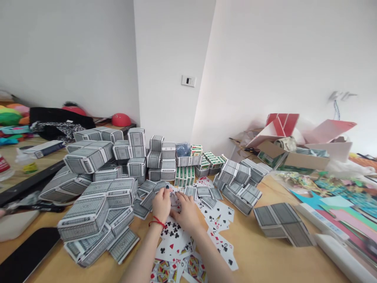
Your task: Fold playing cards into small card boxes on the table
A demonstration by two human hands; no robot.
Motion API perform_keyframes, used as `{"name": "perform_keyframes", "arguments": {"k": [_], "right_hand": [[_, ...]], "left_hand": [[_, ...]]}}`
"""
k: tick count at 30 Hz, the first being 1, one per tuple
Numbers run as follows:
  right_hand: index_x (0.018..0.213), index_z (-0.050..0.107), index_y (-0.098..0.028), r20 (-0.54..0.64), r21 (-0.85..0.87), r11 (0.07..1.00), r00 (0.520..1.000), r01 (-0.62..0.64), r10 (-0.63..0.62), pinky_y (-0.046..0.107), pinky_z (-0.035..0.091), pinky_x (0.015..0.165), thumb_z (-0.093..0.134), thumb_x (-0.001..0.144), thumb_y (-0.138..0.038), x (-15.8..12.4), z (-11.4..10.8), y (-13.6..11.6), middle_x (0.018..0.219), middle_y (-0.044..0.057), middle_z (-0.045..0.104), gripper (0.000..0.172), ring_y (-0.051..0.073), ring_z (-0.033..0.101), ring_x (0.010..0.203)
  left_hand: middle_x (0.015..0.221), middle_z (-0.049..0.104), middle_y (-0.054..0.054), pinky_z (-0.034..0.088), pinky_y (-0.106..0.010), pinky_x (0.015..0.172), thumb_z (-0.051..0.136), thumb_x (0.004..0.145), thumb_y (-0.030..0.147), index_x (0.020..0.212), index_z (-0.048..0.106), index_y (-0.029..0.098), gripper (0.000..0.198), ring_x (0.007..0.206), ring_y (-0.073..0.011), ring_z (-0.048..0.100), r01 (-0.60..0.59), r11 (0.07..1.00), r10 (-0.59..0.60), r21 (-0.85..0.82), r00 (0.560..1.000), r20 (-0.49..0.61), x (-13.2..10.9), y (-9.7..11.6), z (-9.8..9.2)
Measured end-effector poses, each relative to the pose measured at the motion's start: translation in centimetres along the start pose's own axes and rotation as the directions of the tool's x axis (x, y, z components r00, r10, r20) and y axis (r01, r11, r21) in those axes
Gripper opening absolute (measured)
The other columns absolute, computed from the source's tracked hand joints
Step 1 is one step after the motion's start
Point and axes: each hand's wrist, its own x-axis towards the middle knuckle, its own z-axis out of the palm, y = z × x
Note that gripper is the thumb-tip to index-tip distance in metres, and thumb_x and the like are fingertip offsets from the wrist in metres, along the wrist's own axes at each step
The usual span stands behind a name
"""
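Observation:
My left hand, with a red string bracelet at its wrist, is closed, its fingers pinched on a playing card. My right hand curls its fingers over the same card from the other side, its thumb low. Much of the card is hidden by the hands. Face-up playing cards lie spread on the table under both forearms and to the right. Just beyond the fingers are grey-backed cards, some folded together.
Stacked blocks of folded grey cards crowd the left side. Green-and-white card boxes stand at the back. More folded card pieces and a white power strip are to the right. A black phone lies front left.

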Motion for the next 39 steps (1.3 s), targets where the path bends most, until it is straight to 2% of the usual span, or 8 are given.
{"name": "perform_keyframes", "arguments": {"k": [6,15,21,24,28,31,35,39], "right_hand": [[0.112,0.055,-0.020,-0.042,0.055,0.998,0.999,-0.012,0.014,0.034,0.039,0.087,0.060,0.068,-0.023,0.1,0.1,0.1,0.110,0.008,0.058,0.045,0.025,0.048,0.103],[0.105,0.059,-0.021,-0.037,0.120,0.990,0.996,-0.076,0.080,0.027,0.042,0.080,0.062,0.069,-0.021,0.2,-0.2,1.0,0.099,0.005,0.062,0.036,0.019,0.057,0.092],[0.097,0.062,-0.023,0.008,-0.024,0.998,0.999,0.053,-0.052,0.022,0.042,0.074,0.050,0.081,-0.022,0.1,-0.9,0.7,0.094,0.004,0.064,0.020,0.017,0.060,0.085],[0.095,0.063,-0.023,0.010,-0.131,0.987,0.996,0.088,-0.088,0.023,0.042,0.071,0.038,0.087,-0.021,0.1,-0.9,0.8,0.090,0.004,0.065,0.026,0.016,0.061,0.082],[0.103,0.060,-0.023,-0.059,-0.103,0.992,0.995,0.071,-0.078,0.023,0.043,0.072,0.038,0.086,-0.020,0.0,-0.8,1.1,0.093,0.005,0.065,0.028,0.017,0.061,0.083],[0.111,0.056,-0.020,-0.122,-0.047,0.999,0.992,0.020,-0.026,0.025,0.043,0.080,0.038,0.084,-0.017,0.1,-0.5,1.2,0.105,0.007,0.062,0.032,0.018,0.059,0.093],[0.116,0.053,-0.011,-0.122,-0.121,0.989,0.990,-0.084,0.069,0.032,0.038,0.091,0.037,0.081,-0.013,0.4,0.2,1.1,0.115,0.014,0.058,0.038,0.023,0.053,0.107],[0.118,0.052,-0.009,-0.123,-0.174,0.975,0.985,-0.140,0.119,0.034,0.036,0.094,0.038,0.079,-0.012,0.3,0.4,0.8,0.121,0.016,0.054,0.042,0.024,0.049,0.112]], "left_hand": [[0.056,0.061,-0.001,0.039,-0.026,0.057,0.034,0.082,0.032,0.074,0.060,0.019,0.030,0.060,-0.0177,0.059,-0.024,1.000,0.022,0.012,0.991,0.130,-0.1,-0.2,0.1],[0.045,0.052,0.002,0.038,-0.026,0.054,0.034,0.081,0.032,0.076,0.061,0.019,0.031,0.053,-0.0171,0.056,-0.016,1.000,0.015,0.007,0.990,0.137,-0.1,-0.1,0.0],[0.045,0.052,0.002,0.040,-0.026,0.054,0.036,0.081,0.035,0.074,0.060,0.018,0.031,0.052,-0.0168,0.055,-0.039,0.998,0.044,-0.045,0.993,0.111,-0.2,0.1,0.0],[0.045,0.052,0.002,0.042,-0.027,0.054,0.035,0.081,0.037,0.072,0.059,0.019,0.032,0.050,-0.0164,0.055,-0.063,0.995,0.070,-0.080,0.994,0.086,-0.5,0.6,-0.1],[0.070,0.063,-0.004,0.047,-0.031,0.066,0.039,0.079,0.031,0.078,0.059,0.019,0.024,0.070,-0.0187,0.060,-0.243,0.970,0.242,0.012,0.970,0.020,-0.7,0.8,-0.1],[0.103,0.062,-0.008,0.042,-0.037,0.089,0.043,0.075,0.020,0.095,0.059,0.019,0.025,0.102,-0.0225,0.053,-0.418,0.889,0.409,0.188,0.908,0.089,-0.8,0.3,0.3],[0.123,0.051,-0.013,0.032,-0.046,0.099,0.048,0.074,0.021,0.115,0.051,0.016,0.041,0.120,-0.0285,0.039,-0.431,0.788,0.361,0.440,0.902,0.237,-1.0,-0.8,1.0],[0.127,0.049,-0.014,0.030,-0.047,0.101,0.045,0.078,0.024,0.117,0.051,0.014,0.041,0.122,-0.0279,0.037,-0.464,0.749,0.338,0.472,0.882,0.329,-1.0,-1.1,1.2]]}}
